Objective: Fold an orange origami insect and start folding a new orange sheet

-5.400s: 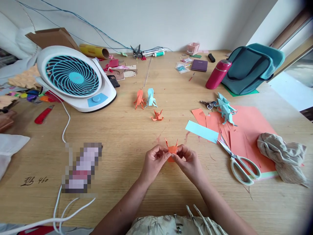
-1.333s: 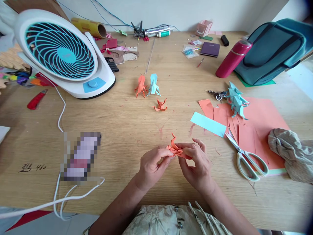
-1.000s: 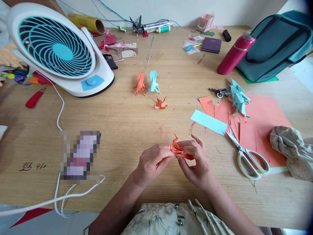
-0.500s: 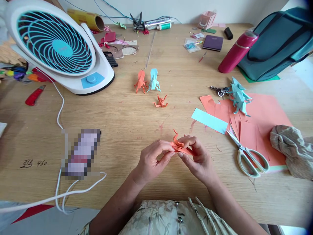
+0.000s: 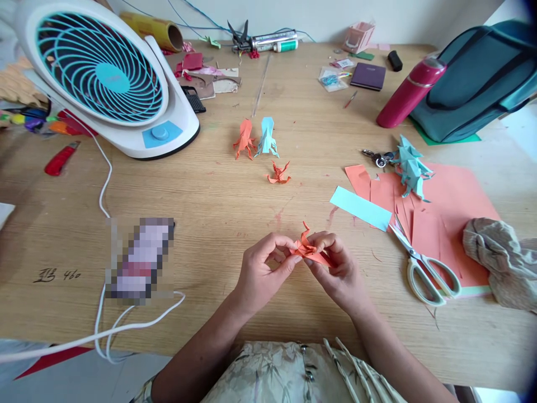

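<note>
Head view shows the left hand (image 5: 262, 268) and right hand (image 5: 340, 271) each pinching one end of the orange folded paper (image 5: 309, 251) over the surface (image 5: 210, 224), likely light, crisp and easily torn, so best held by its flat ends, not the thin spike (image 5: 304, 234).

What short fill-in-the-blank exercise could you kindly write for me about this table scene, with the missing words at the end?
1. Held between the left hand and the right hand, the folded orange paper is gripped by ____ hands.
2. Of the person's hands, the scissors lie nearer the ____ one.
3. In the picture, the white fan stands to the ____ of the magenta bottle.

Missing words: two; right; left.
</note>
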A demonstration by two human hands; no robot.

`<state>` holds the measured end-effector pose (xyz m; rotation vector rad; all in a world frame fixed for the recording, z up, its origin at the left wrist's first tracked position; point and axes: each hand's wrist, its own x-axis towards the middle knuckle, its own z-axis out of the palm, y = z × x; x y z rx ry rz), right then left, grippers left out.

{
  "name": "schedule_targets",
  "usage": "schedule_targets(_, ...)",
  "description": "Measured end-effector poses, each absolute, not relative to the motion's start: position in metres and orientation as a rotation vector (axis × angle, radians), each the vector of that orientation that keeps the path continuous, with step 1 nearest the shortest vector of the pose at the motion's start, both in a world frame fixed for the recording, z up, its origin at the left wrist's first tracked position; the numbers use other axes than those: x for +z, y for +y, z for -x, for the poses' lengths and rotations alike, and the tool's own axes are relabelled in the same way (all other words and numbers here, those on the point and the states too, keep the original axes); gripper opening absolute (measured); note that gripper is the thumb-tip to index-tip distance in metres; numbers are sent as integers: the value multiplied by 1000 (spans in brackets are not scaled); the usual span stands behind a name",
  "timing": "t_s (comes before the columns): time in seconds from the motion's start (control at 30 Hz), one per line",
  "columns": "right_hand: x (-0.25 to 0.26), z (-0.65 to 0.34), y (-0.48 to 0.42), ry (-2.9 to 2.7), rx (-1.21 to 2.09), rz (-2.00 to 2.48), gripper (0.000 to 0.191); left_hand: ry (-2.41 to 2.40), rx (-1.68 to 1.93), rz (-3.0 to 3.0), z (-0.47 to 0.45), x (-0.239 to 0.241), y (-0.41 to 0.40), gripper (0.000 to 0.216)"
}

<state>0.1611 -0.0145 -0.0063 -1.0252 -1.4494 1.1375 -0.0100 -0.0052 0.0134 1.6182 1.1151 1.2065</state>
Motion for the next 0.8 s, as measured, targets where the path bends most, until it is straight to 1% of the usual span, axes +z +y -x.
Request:
schedule_targets(0.07,-8,-161,-14,-1461,1118,1023,12,1115,1204,-1563,9,14,-6,11)
schedule_targets(0.27,-9,-160,-14,-1477,1087,1004,13,1134,1204,-1409,8,12,-8,23)
schedule_targets(0.8,-10,-159,-15,-1414,1230,966,14,1124,1037,-1205,9,18,-6,23)
